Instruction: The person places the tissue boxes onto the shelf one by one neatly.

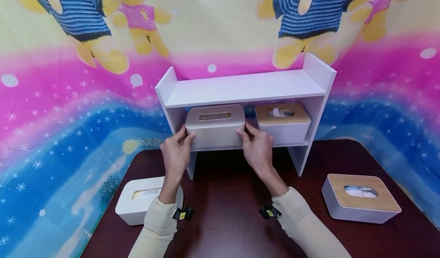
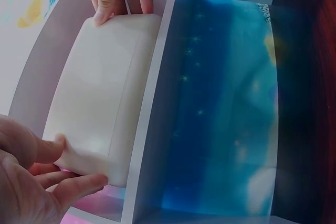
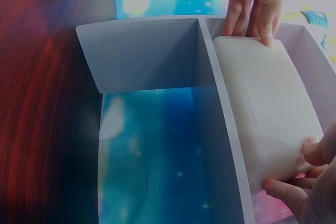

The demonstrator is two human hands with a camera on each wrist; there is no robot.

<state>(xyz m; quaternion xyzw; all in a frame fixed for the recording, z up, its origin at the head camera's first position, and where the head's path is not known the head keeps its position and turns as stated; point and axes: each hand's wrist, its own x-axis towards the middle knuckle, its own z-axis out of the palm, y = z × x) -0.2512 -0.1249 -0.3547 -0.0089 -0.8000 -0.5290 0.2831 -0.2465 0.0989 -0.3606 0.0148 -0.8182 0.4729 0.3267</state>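
— Where's the box (image 1: pixel 215 126) sitting?
— On the shelf's (image 1: pixel 240 88) lower level, left half, its front at the edge. The board above sits close over its lid; a wood-lid box (image 1: pixel 282 122) stands just to its right.
— What's it like?
— Cream, rounded corners, an oval slot on top.
— Your hands?
— My left hand (image 1: pixel 177 151) grips its left end, my right hand (image 1: pixel 258 148) its right end, fingers curled round the corners.

I count four tissue boxes: two all-white (image 1: pixel 215 125) (image 1: pixel 146 204) and two wooden-lidded (image 1: pixel 282 122) (image 1: pixel 361 198). One white shelf unit (image 1: pixel 240 88). One desk (image 1: pixel 227 212). Two hands (image 1: pixel 176 153) (image 1: pixel 258 148) in view.
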